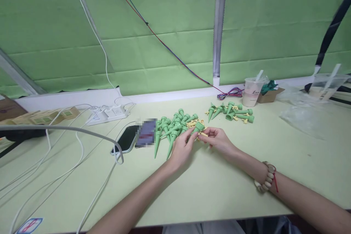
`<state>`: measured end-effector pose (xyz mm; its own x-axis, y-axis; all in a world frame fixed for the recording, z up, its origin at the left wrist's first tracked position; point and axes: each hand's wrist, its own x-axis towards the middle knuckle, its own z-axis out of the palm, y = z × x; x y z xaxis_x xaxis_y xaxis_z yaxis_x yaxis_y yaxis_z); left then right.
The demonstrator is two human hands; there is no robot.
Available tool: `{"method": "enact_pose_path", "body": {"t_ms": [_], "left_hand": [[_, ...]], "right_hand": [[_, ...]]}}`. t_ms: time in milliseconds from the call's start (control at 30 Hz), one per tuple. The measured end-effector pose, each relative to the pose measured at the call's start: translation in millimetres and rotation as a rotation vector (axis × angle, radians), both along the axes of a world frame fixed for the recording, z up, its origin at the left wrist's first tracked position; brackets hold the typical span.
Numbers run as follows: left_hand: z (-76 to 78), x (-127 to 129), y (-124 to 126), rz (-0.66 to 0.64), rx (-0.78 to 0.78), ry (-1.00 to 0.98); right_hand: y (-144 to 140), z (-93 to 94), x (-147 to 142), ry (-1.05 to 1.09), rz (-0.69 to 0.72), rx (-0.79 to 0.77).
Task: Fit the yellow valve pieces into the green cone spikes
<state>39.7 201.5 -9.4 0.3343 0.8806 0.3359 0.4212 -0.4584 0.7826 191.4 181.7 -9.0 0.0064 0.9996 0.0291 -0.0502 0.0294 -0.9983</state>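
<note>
My left hand (pixel 181 149) is closed around a green plastic watering spike (pixel 199 126), its wide capped end pointing up and to the right. Between the fingertips of my right hand (pixel 221 142) is a small yellow valve piece (pixel 203 135), close against the spike. Whether the two parts touch I cannot tell. Just beyond my left hand lies a pile of green spikes (pixel 172 127), with loose yellow pieces (pixel 191 123) at its right side. Farther back to the right, a second group of green spikes (pixel 231 109) has yellow pieces in or among it.
Two phones, one dark-screened (pixel 126 139) and one blurred out (pixel 146 133), lie left of the pile. White cables (pixel 79 150) run across the table's left side from a power strip (pixel 108 114). A drink cup (pixel 251 93), small carton (pixel 270 96) and plastic bag (pixel 298 117) stand back right.
</note>
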Motion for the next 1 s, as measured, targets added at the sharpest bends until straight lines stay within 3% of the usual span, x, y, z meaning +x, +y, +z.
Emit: {"method": "enact_pose_path", "body": {"t_ms": [167, 267, 400, 567, 667, 867, 1000], "left_hand": [[2.0, 1.1, -1.5, -0.010, 0.011, 0.003], [4.1, 1.2, -3.3, 0.001, -0.025, 0.032], [4.2, 0.4, -3.2, -0.017, -0.069, -0.007], [4.4, -0.3, 0.2, -0.019, -0.098, -0.114], [5.1, -1.1, 0.8, -0.029, -0.093, -0.139], [4.7, -2.1, 0.7, -0.066, -0.069, -0.123], [5.4, -2.2, 1.9, -0.054, -0.028, -0.088]], "right_hand": [[-2.3, 1.8, -2.4, -0.045, -0.064, 0.095], [-1.8, 0.8, -1.7, -0.055, -0.065, 0.046], [-0.6, -0.4, 3.0, -0.002, 0.050, -0.106], [0.4, 5.3, 10.0, 0.295, 0.336, -0.386], [0.8, 8.7, 12.4, 0.388, 0.435, -0.457], [0.1, 9.1, 11.9, 0.519, 0.417, -0.479], [-1.8, 9.4, 11.3, 0.492, 0.410, -0.448]]}}
